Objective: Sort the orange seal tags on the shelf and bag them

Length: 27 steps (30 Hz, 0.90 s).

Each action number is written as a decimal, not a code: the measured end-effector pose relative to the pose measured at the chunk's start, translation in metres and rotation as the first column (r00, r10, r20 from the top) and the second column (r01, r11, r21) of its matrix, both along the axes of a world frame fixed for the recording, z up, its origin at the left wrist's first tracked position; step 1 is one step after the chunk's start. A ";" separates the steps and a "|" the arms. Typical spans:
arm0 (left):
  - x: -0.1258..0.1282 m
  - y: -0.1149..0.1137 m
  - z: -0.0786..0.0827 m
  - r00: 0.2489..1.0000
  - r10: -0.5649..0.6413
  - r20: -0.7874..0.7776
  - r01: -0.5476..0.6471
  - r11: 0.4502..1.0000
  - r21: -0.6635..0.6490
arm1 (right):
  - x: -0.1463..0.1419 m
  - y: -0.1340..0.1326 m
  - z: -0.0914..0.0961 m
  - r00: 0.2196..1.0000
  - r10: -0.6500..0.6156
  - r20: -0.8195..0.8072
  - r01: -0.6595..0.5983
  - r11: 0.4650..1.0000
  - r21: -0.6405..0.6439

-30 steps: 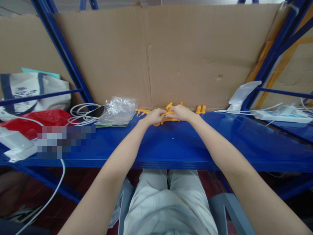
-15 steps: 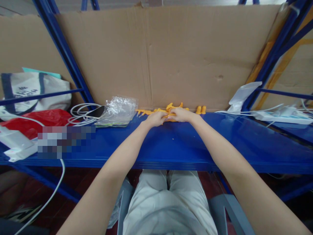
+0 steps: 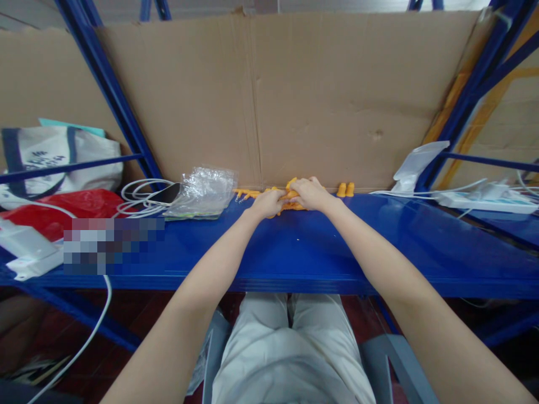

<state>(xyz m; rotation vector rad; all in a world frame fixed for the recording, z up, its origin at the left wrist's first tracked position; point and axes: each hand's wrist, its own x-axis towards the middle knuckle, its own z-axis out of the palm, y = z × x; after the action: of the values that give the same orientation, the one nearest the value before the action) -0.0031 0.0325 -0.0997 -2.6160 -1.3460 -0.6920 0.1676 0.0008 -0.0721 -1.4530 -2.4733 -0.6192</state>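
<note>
Both my hands meet at the back of a blue metal shelf [image 3: 320, 247], against a cardboard wall. My left hand [image 3: 268, 202] and my right hand [image 3: 309, 194] are closed, fingers pinching a cluster of small orange plastic pieces [image 3: 290, 196] that lies between them. More orange pieces [image 3: 246, 193] lie in a row to the left of my left hand. Two short orange caps [image 3: 346, 189] stand upright just right of my right hand. My fingertips are mostly hidden behind the backs of my hands.
A pile of clear plastic bags [image 3: 202, 191] lies left of the hands, beside a phone and coiled white cable [image 3: 143, 196]. A red bag [image 3: 63, 210] and a white tote [image 3: 54, 154] sit far left. A white power strip [image 3: 484, 199] and a white pouch [image 3: 415, 163] are at right.
My hands stayed on the orange pieces; they shifted slightly toward the cardboard wall, and the right hand lifted a little over the cluster.
</note>
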 end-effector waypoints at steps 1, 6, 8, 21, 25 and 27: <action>0.000 0.001 0.000 1.000 -0.004 0.005 0.004 1.000 0.003 | 0.000 0.001 -0.001 1.000 0.008 0.007 -0.008 1.000 0.013; 0.000 0.004 -0.002 0.998 -0.009 0.064 0.012 0.999 -0.034 | 0.003 0.003 -0.003 0.998 0.065 0.017 -0.066 0.995 0.079; 0.001 0.006 -0.002 0.993 -0.032 0.114 0.040 0.997 -0.068 | 0.003 0.002 -0.004 0.998 0.061 0.021 -0.062 0.994 0.092; -0.001 0.016 -0.002 0.882 -0.141 0.449 0.332 0.863 -0.380 | 0.011 0.010 -0.007 0.989 0.141 0.040 -0.146 0.967 0.209; 0.000 0.015 -0.003 0.845 -0.128 0.520 0.383 0.823 -0.419 | 0.015 0.016 -0.011 0.983 0.184 0.007 -0.182 0.961 0.209; 0.001 0.013 -0.001 0.824 -0.103 0.557 0.390 0.817 -0.426 | 0.017 0.019 -0.013 0.976 0.217 0.000 -0.211 0.950 0.229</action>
<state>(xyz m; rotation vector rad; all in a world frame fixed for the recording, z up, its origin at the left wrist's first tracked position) -0.0018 0.0451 -0.1012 -3.2541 -1.4865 -1.3101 0.1851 0.0200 -0.0851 -1.0845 -2.4030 -0.8032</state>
